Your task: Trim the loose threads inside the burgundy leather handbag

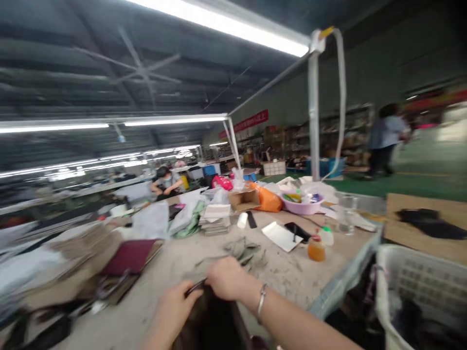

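A dark piece, blurred and black to brown, hangs at the bottom centre below both hands. My left hand pinches its upper edge between thumb and fingers. Just to the right, my right hand is closed on the same edge, with a silver bracelet round the wrist. Crumpled grey-green cloth lies on the table just beyond the right hand. The lower part of the dark piece runs out of the frame.
Left on the table are a maroon panel and brown sheets. At the right are an orange bottle, a notepad, a purple basket and a white crate. A person stands far right; another sits beyond the table.
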A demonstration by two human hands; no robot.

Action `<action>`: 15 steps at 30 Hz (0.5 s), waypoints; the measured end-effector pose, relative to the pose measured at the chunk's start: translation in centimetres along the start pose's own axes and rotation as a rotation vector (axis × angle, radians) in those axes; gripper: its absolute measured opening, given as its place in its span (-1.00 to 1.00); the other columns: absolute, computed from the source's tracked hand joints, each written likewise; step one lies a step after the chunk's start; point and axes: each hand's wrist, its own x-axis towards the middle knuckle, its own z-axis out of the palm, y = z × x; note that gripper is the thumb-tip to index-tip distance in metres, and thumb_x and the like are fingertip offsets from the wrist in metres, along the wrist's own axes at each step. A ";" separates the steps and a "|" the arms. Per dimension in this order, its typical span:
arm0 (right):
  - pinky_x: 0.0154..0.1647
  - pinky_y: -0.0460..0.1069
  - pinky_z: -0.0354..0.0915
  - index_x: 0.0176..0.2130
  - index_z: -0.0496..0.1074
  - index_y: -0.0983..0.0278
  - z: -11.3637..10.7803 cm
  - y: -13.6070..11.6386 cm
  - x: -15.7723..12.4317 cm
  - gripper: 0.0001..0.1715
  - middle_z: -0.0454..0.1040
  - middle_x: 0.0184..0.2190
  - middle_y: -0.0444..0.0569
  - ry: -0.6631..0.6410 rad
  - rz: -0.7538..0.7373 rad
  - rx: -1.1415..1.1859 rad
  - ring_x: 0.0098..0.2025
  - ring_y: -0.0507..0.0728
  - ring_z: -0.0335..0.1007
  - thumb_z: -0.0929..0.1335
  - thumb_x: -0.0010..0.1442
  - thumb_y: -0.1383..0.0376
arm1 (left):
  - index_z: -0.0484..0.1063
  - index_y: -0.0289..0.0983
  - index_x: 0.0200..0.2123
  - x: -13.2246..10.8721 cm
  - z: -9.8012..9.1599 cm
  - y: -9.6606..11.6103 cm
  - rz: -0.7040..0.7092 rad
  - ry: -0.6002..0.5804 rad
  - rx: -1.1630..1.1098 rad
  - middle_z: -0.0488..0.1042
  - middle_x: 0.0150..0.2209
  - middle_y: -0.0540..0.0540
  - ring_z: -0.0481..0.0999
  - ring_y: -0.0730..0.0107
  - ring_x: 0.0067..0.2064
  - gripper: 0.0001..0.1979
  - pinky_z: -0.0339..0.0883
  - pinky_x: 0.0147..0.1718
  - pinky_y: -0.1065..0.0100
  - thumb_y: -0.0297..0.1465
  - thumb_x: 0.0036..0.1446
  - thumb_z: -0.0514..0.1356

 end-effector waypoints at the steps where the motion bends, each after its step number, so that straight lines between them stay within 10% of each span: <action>1: -0.33 -0.07 0.30 -0.33 0.55 0.24 -0.1 0.1 -0.2 -0.69 0.59 -0.33 0.00 0.004 0.002 0.023 -0.29 0.14 0.49 0.23 0.23 0.27 | 0.56 -0.17 -0.46 -0.2 -0.4 0.4 0.003 0.012 0.000 0.58 -0.43 0.04 0.52 0.28 -0.36 -0.82 0.29 -0.38 0.36 -0.33 0.03 0.15; 15: -0.28 -0.06 0.29 -0.36 0.52 0.25 1.1 0.7 0.3 -0.69 0.56 -0.35 0.02 -0.003 -0.029 0.091 -0.28 0.14 0.47 0.23 0.24 0.24 | 0.56 -0.25 -0.43 -0.5 -0.2 0.6 -0.095 0.031 0.031 0.54 -0.47 0.00 0.42 0.43 -0.43 -0.82 0.11 -0.46 0.43 -0.30 0.10 0.21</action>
